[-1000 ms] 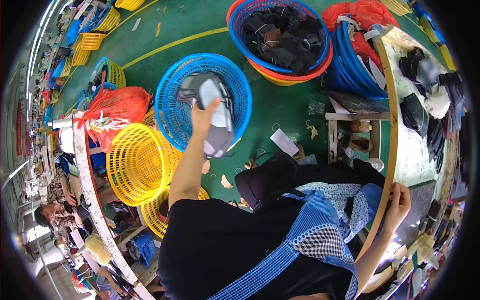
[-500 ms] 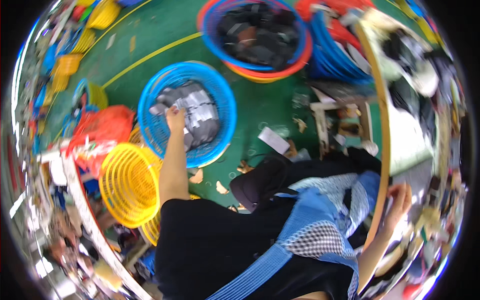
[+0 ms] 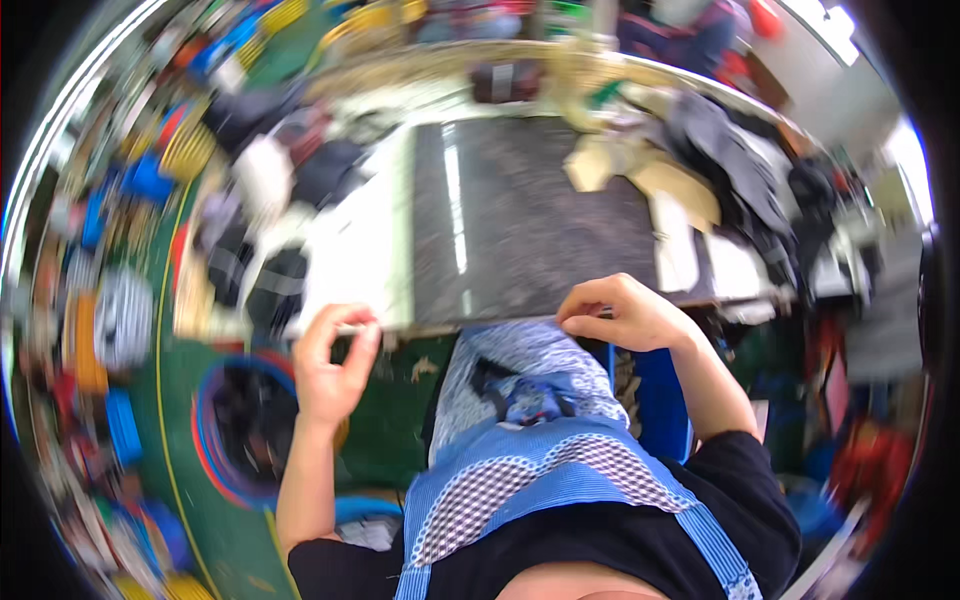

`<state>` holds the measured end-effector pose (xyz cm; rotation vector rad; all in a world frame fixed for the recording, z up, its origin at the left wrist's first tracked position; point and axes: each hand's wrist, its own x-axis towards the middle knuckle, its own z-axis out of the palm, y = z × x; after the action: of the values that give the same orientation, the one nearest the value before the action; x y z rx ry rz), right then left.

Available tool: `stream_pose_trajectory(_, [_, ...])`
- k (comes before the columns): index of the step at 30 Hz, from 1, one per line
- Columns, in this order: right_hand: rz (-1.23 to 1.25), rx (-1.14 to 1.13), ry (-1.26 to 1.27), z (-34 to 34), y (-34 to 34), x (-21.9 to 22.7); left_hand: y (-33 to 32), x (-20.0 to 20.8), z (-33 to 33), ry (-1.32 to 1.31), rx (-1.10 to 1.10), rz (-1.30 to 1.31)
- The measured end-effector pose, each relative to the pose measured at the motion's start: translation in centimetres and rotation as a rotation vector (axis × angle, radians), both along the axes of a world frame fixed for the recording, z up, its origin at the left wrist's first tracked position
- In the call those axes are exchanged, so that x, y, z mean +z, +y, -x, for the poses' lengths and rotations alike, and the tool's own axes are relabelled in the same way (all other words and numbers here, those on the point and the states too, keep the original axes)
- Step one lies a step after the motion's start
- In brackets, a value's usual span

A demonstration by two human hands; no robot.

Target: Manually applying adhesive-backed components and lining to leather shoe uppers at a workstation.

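Note:
My left hand [image 3: 335, 370] is raised over the front edge of the worktable [image 3: 365, 260], at the white part of its top. Its thumb and fingers come together in a pinch; what is between them, if anything, is too blurred to make out. My right hand [image 3: 630, 315] hovers at the front edge of a dark, shiny slab [image 3: 535, 220] set into the tabletop. Its fingers are loosely bent, the thumb apart from them, and nothing shows in it. Between my arms hangs a blue checked apron [image 3: 560, 480].
Dark and pale cloth pieces [image 3: 275, 285] lie at the table's left. Yellowish pieces [image 3: 675, 185] and a dark grey heap [image 3: 725, 150] cover the right. A basket of dark items [image 3: 250, 420] stands on the green floor at left, and a blue bin [image 3: 663, 400] sits under the table.
I have turned from the floor baskets to face the worktable. My left hand has left the grey bundles in the blue basket, and my right hand is now at the table's front edge.

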<state>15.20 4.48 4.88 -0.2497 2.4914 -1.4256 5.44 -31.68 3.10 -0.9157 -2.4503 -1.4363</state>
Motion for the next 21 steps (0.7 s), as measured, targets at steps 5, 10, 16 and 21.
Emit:
stream_pose_trajectory(5, [0.005,-0.444,0.130,-6.0,11.1,2.4,15.2,0.8,4.4,-0.182,-0.580,0.158])
stream_pose_trajectory(10, [-0.192,-1.143,0.395,-9.8,29.6,1.5,25.2,1.0,8.1,-0.438,-0.773,0.152])
stream_pose_trajectory(16, [-0.321,-1.458,0.051,-4.1,46.3,-3.4,43.6,3.7,13.5,-0.641,-0.863,-0.055])
stream_pose_trajectory(21, [-0.658,-1.518,-0.148,3.7,45.7,-5.6,58.2,-0.9,18.5,-0.537,-0.545,0.103])
